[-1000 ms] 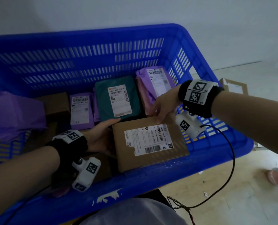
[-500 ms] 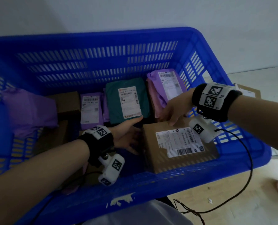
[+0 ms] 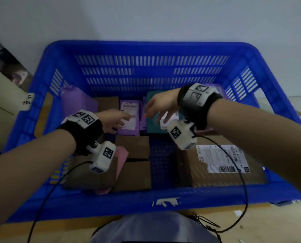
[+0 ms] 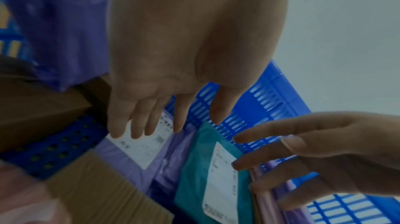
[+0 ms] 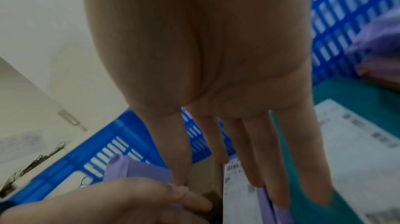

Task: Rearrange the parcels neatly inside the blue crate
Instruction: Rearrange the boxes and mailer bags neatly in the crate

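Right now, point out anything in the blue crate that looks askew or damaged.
Wedged askew between the plain brown cardboard boxes at the front left, a crumpled pink plastic mailer pokes out. The large brown cardboard box at the front right has a partly torn white shipping label. The blue plastic crate has a scuffed front rim.

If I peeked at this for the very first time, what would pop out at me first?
The big blue crate fills nearly the whole head view, with parcels lying on its floor. Two bare hands, the left hand and right hand, reach with straight fingers over a purple parcel and a teal parcel at the back. Nearer, on the right, sits a big brown box with a white label.
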The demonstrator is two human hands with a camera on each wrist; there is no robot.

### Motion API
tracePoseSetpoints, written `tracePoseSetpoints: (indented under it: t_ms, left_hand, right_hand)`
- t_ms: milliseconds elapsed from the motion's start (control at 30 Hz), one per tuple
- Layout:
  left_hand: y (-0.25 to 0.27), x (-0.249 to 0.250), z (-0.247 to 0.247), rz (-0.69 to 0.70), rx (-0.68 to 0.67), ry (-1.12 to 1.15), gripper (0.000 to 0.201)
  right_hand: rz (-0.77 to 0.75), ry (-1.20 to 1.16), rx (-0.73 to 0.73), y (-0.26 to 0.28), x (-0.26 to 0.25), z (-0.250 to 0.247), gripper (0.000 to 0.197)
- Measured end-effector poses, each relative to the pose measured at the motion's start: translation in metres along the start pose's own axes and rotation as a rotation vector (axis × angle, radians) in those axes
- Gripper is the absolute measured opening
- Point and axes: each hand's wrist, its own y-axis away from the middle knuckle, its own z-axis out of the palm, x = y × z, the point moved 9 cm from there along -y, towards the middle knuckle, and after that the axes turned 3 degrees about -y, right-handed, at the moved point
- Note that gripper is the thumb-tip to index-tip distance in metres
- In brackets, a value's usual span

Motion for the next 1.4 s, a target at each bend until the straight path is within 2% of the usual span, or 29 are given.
tracePoseSetpoints:
  t_ms: [133, 233, 333, 500, 600, 667, 733, 900, 1133, 1233, 1300, 1400]
  left_hand:
    - [-0.012, -0.029, -0.001, -0.064, 0.063, -0.011, 0.061]
    - [-0.019, -0.037, 0.005, -0.059, 0.07, -0.025, 0.051]
    - [-0.032, -0.051, 0.005, -0.076, 0.07, -0.06, 0.044]
    - [-0.05, -0.083, 0.008, -0.111, 0.058, -0.084, 0.039]
    - [-0.048, -0.08, 0.012, -0.096, 0.046, -0.035, 0.04]
    - [-0.041, -0.075, 0.014, -0.094, 0.033, -0.039, 0.038]
    - [-0.041, -0.074, 0.014, -0.094, 0.03, -0.047, 0.038]
    - [-0.03, -0.069, 0.006, -0.117, 0.033, 0.011, 0.026]
    - [-0.016, -0.055, -0.009, -0.123, 0.095, 0.016, 0.028]
    - [-0.011, -0.046, -0.016, -0.119, 0.091, 0.078, 0.043]
    - [-0.007, -0.037, -0.023, -0.093, 0.088, 0.146, 0.051]
    - [0.003, -0.019, -0.034, -0.034, 0.106, 0.169, 0.056]
  right_hand:
    - [0.09, -0.034, 0.0, -0.034, -0.008, 0.033, 0.064]
    - [0.117, -0.097, 0.004, -0.044, -0.007, 0.049, 0.063]
    - [0.175, -0.06, -0.004, -0.048, 0.003, 0.064, 0.051]
    - [0.225, -0.143, 0.031, -0.07, 0.026, 0.084, 0.035]
    - [0.279, -0.197, 0.034, -0.075, 0.04, 0.094, 0.009]
    - [0.289, -0.247, 0.031, -0.074, 0.042, 0.098, 0.024]
    - [0.28, -0.314, -0.003, -0.07, 0.039, 0.099, 0.027]
    - [0.295, -0.417, 0.029, -0.054, 0.036, 0.079, 0.013]
    - [0.269, -0.513, 0.092, -0.027, 0.031, 0.053, 0.016]
    - [0.236, -0.562, 0.092, -0.015, 0.028, 0.044, 0.015]
    - [0.206, -0.594, 0.088, -0.009, 0.029, 0.039, 0.03]
    - [0.122, -0.636, 0.12, 0.003, 0.024, 0.024, 0.036]
